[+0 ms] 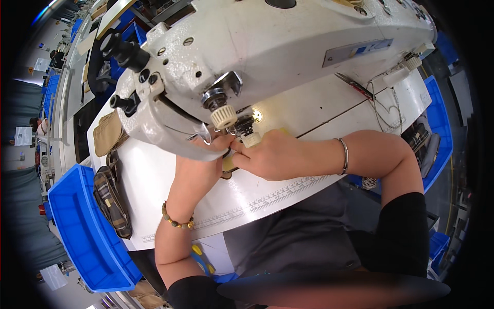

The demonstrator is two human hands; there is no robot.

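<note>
A white sewing machine arches over the table, its head covering part of my fingers. Below the needle area lies a small olive-tan fabric piece with a dark edge; most of it is hidden. My left hand curls around its left side, with fingertips partly behind the machine head. From the right, my right hand pinches at the same piece, its thumb and forefinger close against my left fingertips. A cream knob sits just above both hands.
On the white table, a plaid cloth item and tan fabric pieces rest at left. Blue bins stand left and right. Tweezers-like tools lie back right. A printed ruler follows the near edge.
</note>
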